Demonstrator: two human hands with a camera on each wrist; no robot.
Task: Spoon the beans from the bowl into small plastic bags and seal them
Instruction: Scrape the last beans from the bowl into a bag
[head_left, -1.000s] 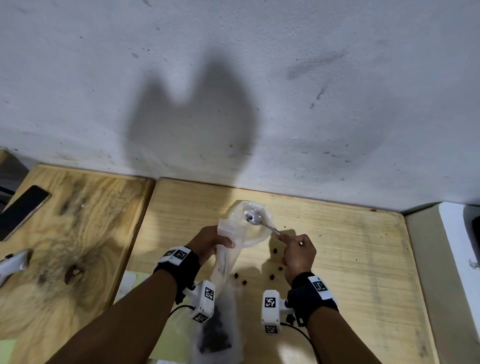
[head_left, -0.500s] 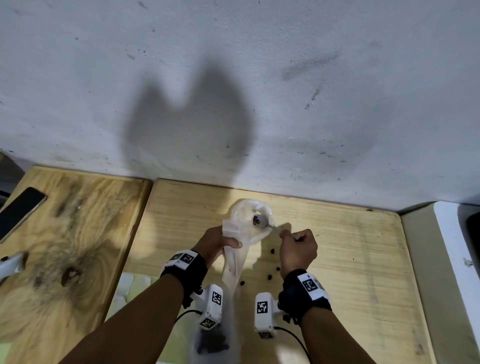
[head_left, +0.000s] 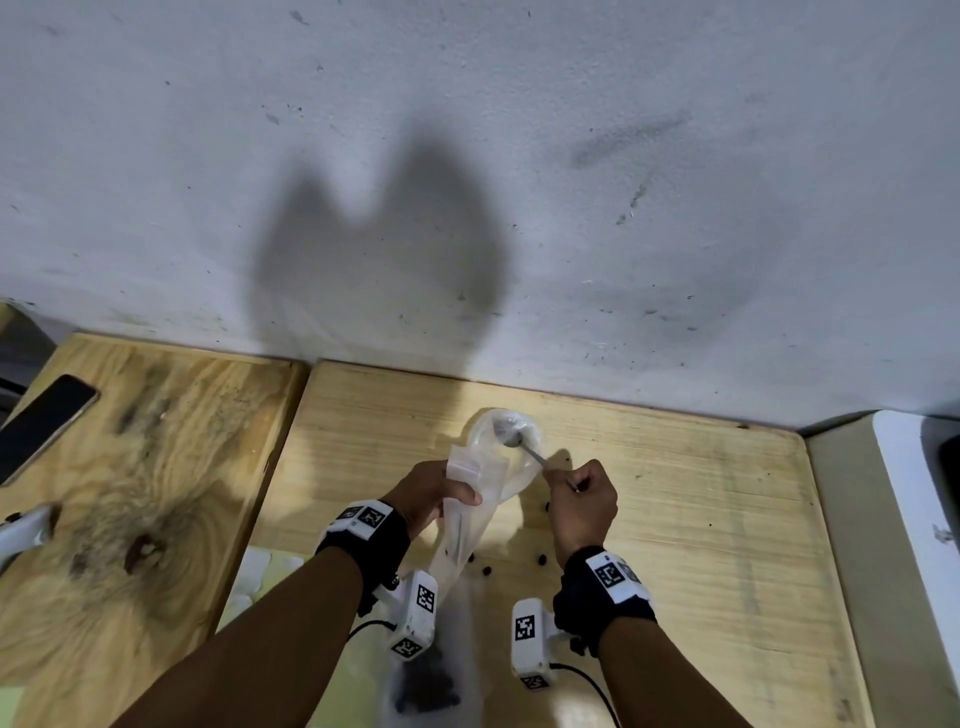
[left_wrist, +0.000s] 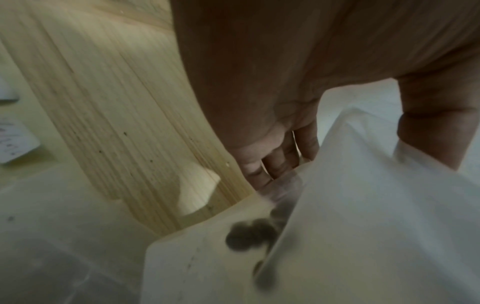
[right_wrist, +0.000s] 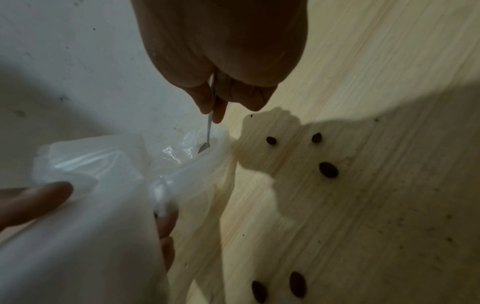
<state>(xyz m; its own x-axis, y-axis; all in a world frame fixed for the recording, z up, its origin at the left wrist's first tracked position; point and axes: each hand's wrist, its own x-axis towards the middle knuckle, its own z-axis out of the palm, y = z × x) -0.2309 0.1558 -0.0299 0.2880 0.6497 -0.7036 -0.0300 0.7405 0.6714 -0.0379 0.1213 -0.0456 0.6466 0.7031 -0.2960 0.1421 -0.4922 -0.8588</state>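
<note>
Progress: the filling looks partly done. Dark beans (left_wrist: 249, 234) already lie low in the bag (head_left: 475, 499); I judge more spoonfuls are due, and the sealing is left.
Bowl: I cannot pick it out for sure; a clear container (head_left: 431, 686) with dark contents sits at the near edge, under the wrists.
Bag: held up off the tabletop (head_left: 675, 519), mouth open toward the far wall, body hanging toward the near side.
Spoon: the spoon (head_left: 511, 439) has its head inside the bag's mouth; whether it carries beans is too small to tell.
Left hand: the left hand (head_left: 434, 493) grasps the bag just below its mouth, thumb across the plastic, fingers curled behind it.
Right hand: the right hand (head_left: 582, 501) is clenched on the spoon's handle, just right of the bag.
Spills: loose beans (right_wrist: 328, 169) lie scattered on the tabletop between and near the hands.
</note>
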